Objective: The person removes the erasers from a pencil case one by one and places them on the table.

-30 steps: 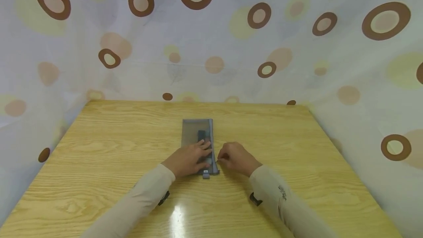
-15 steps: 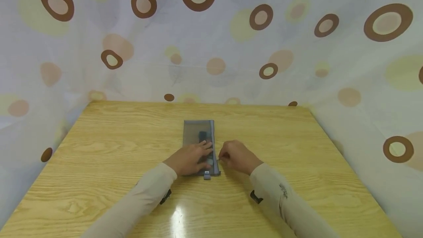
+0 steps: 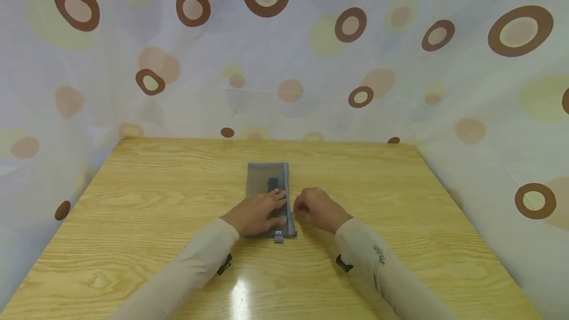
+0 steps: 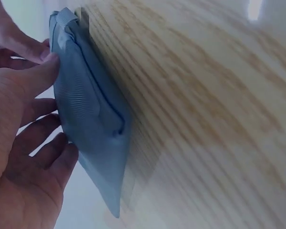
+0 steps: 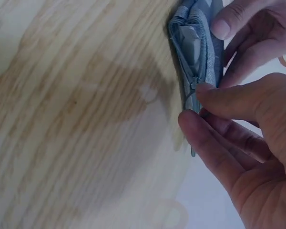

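A grey-blue zip pouch with a see-through mesh face lies flat on the table, its zipped edge on the right. Through the mesh shows a dark item, partly covered by fingers. My left hand rests on the pouch with spread fingers, pressing it down. Beside the zipped edge, my right hand pinches the zipper pull between thumb and index finger. In the right wrist view the zipper slider sits at the fingertips, and the zip gapes on one side of it, baring a pale item inside.
The wooden table extends around the pouch on all sides. A spotted cloth hangs along its back and sides. A small fabric tab sticks out at the pouch's near end.
My right hand has slid slightly along the zipped edge, away from the pouch's near end, with the zipper pull. My left hand stays in place on the pouch.
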A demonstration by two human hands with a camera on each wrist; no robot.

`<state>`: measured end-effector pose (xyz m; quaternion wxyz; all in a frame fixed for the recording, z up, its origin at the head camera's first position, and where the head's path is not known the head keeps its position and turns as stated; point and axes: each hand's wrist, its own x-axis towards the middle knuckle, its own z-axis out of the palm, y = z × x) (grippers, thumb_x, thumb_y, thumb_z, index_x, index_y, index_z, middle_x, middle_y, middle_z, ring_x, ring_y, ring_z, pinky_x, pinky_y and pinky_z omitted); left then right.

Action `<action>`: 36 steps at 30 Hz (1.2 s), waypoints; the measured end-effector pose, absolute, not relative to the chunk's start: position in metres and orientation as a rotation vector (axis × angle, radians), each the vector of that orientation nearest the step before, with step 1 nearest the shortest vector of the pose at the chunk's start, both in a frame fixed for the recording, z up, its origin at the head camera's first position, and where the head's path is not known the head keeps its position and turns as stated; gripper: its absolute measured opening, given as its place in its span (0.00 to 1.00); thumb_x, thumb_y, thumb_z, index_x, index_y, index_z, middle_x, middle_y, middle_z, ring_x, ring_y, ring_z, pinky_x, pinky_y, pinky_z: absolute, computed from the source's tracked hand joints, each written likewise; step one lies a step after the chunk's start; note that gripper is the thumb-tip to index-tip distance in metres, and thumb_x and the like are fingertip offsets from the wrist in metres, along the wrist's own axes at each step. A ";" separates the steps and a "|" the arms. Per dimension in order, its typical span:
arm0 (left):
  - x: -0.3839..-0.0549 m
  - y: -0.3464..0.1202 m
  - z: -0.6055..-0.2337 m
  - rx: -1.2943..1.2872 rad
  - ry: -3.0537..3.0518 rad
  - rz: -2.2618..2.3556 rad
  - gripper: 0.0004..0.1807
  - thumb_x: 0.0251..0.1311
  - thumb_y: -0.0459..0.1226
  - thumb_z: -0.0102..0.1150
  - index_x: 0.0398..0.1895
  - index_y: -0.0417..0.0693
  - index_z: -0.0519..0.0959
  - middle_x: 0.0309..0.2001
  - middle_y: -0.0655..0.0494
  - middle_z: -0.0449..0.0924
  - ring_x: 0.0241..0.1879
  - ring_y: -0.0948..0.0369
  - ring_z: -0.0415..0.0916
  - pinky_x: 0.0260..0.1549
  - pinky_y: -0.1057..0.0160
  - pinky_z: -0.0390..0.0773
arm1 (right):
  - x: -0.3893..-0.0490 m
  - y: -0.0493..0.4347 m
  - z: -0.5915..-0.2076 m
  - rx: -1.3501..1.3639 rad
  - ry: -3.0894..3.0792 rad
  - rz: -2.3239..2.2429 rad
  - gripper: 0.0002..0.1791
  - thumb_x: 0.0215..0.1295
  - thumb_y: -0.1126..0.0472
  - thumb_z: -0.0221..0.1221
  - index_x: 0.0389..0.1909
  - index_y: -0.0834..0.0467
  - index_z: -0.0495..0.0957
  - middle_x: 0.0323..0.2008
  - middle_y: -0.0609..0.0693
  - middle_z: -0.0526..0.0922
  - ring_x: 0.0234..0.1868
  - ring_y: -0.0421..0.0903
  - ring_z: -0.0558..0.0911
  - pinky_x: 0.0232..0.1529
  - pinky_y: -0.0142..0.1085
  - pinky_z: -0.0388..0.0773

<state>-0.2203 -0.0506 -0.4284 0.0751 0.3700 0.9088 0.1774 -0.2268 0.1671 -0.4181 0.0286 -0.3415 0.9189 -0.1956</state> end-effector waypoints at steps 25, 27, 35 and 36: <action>-0.220 -0.049 -0.429 1.067 2.709 0.646 0.34 0.69 0.45 0.63 0.71 0.36 0.69 0.74 0.42 0.61 0.74 0.48 0.59 0.71 0.53 0.65 | -0.236 0.161 -0.423 -1.050 2.954 -0.526 0.04 0.60 0.74 0.66 0.31 0.64 0.87 0.31 0.53 0.86 0.36 0.48 0.85 0.41 0.39 0.86; -0.221 -0.049 -0.430 1.070 2.704 0.652 0.34 0.69 0.45 0.63 0.72 0.36 0.69 0.74 0.42 0.61 0.74 0.48 0.58 0.71 0.53 0.64 | -0.237 0.160 -0.424 -1.060 2.970 -0.512 0.05 0.59 0.75 0.66 0.30 0.63 0.87 0.30 0.52 0.86 0.35 0.48 0.85 0.40 0.38 0.85; -0.224 -0.051 -0.432 1.101 2.700 0.692 0.34 0.68 0.44 0.64 0.71 0.34 0.69 0.74 0.41 0.61 0.74 0.46 0.59 0.71 0.52 0.64 | -0.242 0.156 -0.429 -0.911 3.075 -0.551 0.03 0.61 0.72 0.67 0.33 0.64 0.88 0.30 0.52 0.84 0.34 0.47 0.84 0.38 0.39 0.85; -0.225 -0.051 -0.433 1.108 2.702 0.678 0.34 0.69 0.45 0.64 0.71 0.35 0.69 0.74 0.41 0.61 0.74 0.46 0.59 0.71 0.52 0.64 | -0.242 0.156 -0.429 -0.892 3.073 -0.553 0.03 0.62 0.71 0.67 0.34 0.64 0.88 0.31 0.52 0.84 0.35 0.48 0.84 0.39 0.40 0.85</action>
